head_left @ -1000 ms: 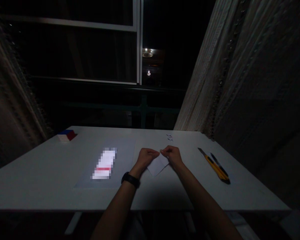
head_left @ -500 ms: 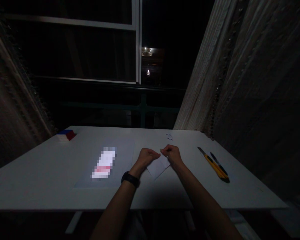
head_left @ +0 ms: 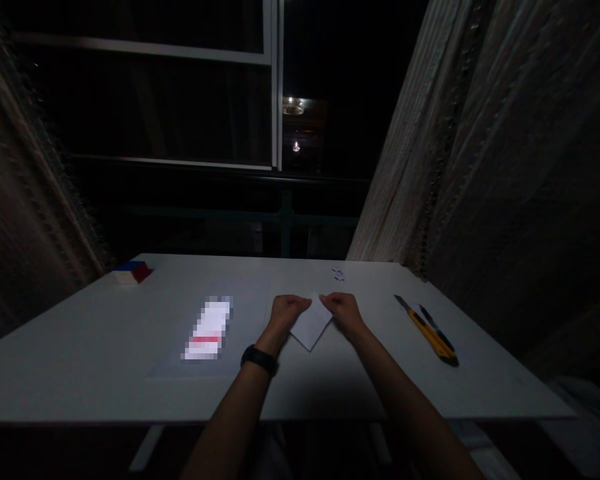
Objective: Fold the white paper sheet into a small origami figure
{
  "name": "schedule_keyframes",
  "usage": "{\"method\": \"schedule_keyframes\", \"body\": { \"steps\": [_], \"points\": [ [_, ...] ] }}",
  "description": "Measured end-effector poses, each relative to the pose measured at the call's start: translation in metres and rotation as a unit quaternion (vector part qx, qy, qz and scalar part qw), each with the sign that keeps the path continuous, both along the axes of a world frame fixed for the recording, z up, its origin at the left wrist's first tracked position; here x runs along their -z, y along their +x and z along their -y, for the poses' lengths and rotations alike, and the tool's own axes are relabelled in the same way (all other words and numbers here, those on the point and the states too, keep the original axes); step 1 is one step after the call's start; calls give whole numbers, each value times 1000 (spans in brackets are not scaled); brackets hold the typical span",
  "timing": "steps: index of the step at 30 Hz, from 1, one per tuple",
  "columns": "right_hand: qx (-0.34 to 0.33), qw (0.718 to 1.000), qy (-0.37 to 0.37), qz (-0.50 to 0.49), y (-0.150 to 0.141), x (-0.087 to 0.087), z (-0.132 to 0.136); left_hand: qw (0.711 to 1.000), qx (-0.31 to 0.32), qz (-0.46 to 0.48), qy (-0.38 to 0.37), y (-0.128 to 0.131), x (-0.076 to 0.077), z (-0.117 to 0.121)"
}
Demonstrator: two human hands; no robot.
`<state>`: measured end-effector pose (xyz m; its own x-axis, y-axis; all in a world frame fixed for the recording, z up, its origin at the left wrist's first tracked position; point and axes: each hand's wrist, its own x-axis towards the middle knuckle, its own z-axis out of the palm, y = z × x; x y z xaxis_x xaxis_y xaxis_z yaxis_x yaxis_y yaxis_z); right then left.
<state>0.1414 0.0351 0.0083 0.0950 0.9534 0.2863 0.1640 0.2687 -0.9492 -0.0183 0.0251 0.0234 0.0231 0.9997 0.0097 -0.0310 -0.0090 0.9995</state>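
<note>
A folded piece of white paper (head_left: 311, 327), diamond-shaped with one corner toward me, is held between my two hands over the table. My left hand (head_left: 287, 312), with a dark watch (head_left: 260, 360) on the wrist, is closed on its left edge. On the opposite edge my right hand (head_left: 344, 309) pinches the paper between thumb and fingers. The paper's far tip shows between the two thumbs. Fingers beneath the sheet are hidden.
A lit phone (head_left: 209, 328), blurred out, lies on a large pale sheet (head_left: 253, 300) at left. A colored cube (head_left: 132, 272) sits far left. To the right are a yellow box cutter (head_left: 431, 339) and a dark pen (head_left: 437, 327). Small paper bits (head_left: 338, 274) lie behind my hands.
My hands have drawn slightly apart, the left one moving a little left. More of the paper now shows between them, and its near corner has tilted up a little.
</note>
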Motion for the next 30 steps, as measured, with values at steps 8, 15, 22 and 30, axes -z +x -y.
{"method": "schedule_keyframes", "body": {
  "steps": [8, 15, 22, 30],
  "points": [
    [-53, 997, 7, 47, -3, 1, 4, 998, 42, 20, 34, 2, 5, -2],
    [-82, 996, -13, 21, -4, -4, 5, 997, -34, -31, 54, 0, 9, -8],
    [-104, 994, -29, -13, -2, -7, 6, 1000, 1, 27, 8, 1, 7, -5],
    [-139, 990, -34, 8, 2, -9, 7, 999, -43, -12, 15, 1, 14, -12]
  ]
}}
